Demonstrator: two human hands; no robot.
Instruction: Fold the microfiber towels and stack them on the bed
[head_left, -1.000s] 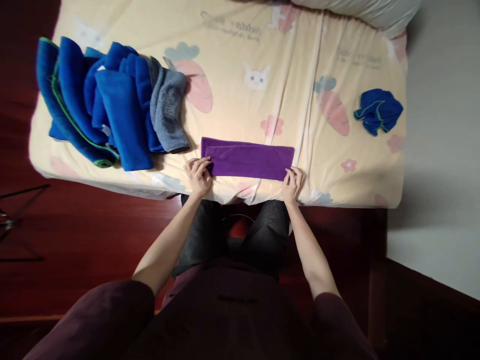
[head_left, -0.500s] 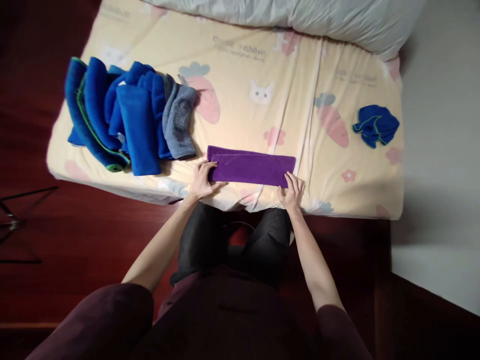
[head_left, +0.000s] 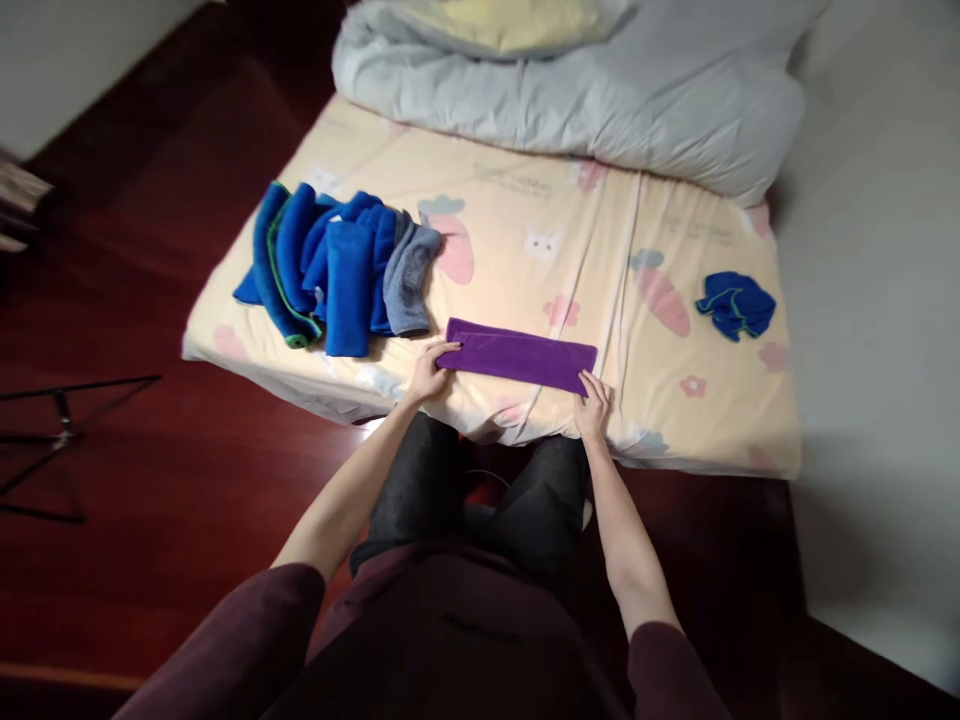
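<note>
A purple towel (head_left: 521, 357), folded into a long narrow strip, lies flat near the front edge of the bed (head_left: 570, 260). My left hand (head_left: 427, 372) rests at the strip's left end, fingers spread over its near corner. At the right end my right hand (head_left: 594, 406) touches the near corner with its fingertips. Neither hand lifts the cloth.
A pile of folded blue towels (head_left: 322, 265) with one grey towel (head_left: 409, 280) sits on the bed's left side. A crumpled blue cloth (head_left: 735, 305) lies at the right. A grey duvet (head_left: 570, 85) is bunched at the back. Dark red floor surrounds the bed; a black stand (head_left: 60, 440) stands left.
The view has tilted up and pulled back, bringing the duvet into sight. My left hand went from pinching the strip's end to lying flat on it; the right hand stays at the right corner.
</note>
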